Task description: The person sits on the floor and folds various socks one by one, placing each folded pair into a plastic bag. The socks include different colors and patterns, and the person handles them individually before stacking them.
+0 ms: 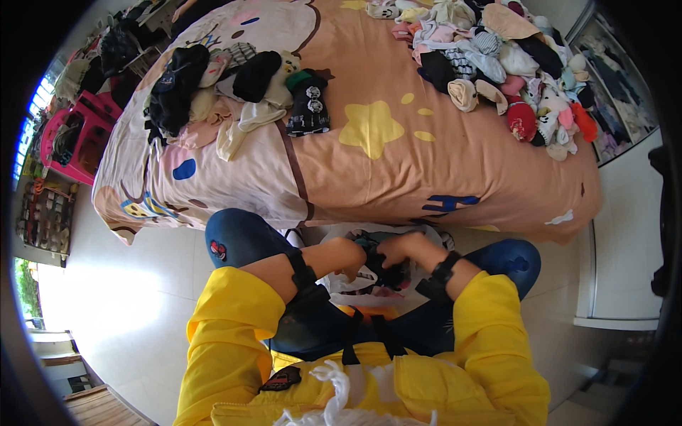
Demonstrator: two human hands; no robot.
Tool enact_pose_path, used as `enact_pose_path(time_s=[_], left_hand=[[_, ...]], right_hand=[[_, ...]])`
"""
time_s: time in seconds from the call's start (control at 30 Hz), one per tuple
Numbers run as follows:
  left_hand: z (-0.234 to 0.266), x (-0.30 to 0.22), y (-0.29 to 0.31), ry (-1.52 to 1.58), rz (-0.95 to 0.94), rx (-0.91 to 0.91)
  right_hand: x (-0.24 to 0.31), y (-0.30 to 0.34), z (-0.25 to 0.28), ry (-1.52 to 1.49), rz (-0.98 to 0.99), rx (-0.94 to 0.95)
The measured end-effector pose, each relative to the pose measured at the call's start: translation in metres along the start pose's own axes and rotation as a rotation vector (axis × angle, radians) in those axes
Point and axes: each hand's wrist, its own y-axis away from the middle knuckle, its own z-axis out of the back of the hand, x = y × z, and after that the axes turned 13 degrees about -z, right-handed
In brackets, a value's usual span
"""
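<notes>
Between my knees sits a white plastic bag [339,285] with dark, black and some pinkish cloth pieces [383,273] inside. Over the bag's left side, my left hand [346,255] is closed with its fingers curled down; whatever lies in them is hidden. Opposite it, my right hand [396,248] reaches in from the right, its fingers closed on a dark cloth piece [371,245] near the top of the bag. The two hands are close together but apart.
Ahead stands a bed with a peach, star-patterned cover [440,156]. On it lie a small pile of dark and pale clothes [245,82] at left and a large heap of socks [490,60] at right. A pink plastic chair [82,138] and a white cabinet [629,234] flank the bed.
</notes>
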Motion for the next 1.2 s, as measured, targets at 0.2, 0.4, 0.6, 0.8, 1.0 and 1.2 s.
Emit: enact_pose_path(time_s=[0.2,0.4,0.6,0.8,1.0,1.2], left_hand=[[0.022,-0.016,0.022,0.018,-0.147,-0.269],[0.062,-0.03,0.055,0.205,-0.569,-1.069],[0.096,-0.029,0.081,1.008,-0.812,-1.591],[0.12,-0.013,0.087,0.599,-0.713,-1.977],[0.122,-0.016,0.079,0.956,-1.051,-1.944],[0.12,-0.021,0.079,1.401,-1.195,-1.703]], right_hand=[[-0.08,0.114,0.141,-1.081,0.442,-0.395],[-0.174,0.08,0.187,-0.676,-0.211,-1.775],[-0.143,0.088,0.172,-0.915,-0.213,-1.622],[-0.027,0.115,0.137,-0.663,0.393,-1.539],[-0.032,0.13,0.139,-1.479,0.744,-0.94],[-0.046,0.127,0.142,-1.963,0.851,-0.562]])
